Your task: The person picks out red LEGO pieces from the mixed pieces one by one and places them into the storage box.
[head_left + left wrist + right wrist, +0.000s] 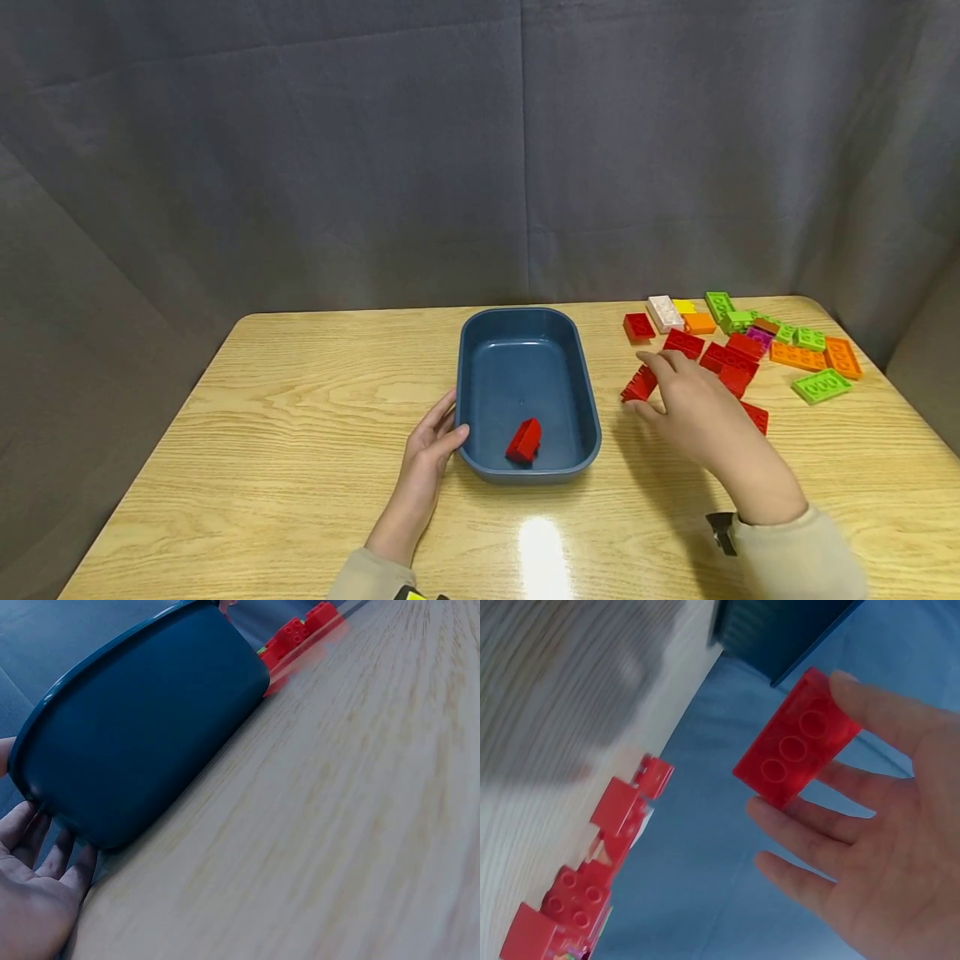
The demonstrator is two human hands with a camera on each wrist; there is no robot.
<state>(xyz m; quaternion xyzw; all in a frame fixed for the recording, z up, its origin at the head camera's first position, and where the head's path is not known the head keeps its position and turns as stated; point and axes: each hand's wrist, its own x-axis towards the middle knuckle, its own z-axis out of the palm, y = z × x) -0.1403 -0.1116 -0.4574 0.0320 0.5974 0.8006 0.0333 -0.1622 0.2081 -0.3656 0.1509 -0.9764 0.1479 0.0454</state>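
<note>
Thumb (450, 439) at the rim, a person's left hand (423, 458) grips a blue tray (517, 367) on a wooden table (300, 417), one loose block (523, 442) inside its near end; at right, the right hand (697, 408) pinches a red block (639, 385) beside a red pile (729, 360), multicoloured blocks (797, 357) and grey curtain (390, 167) beyond.

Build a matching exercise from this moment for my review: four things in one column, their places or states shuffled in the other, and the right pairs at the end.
1. Left hand
2. Right hand
3. Blue bin
4. White brick

A. Lying near a yellow piece
B. Gripping a red brick
C. Touching the side of the bin
D. Has a red piece inside

Pairs: 1-C, 2-B, 3-D, 4-A
</note>
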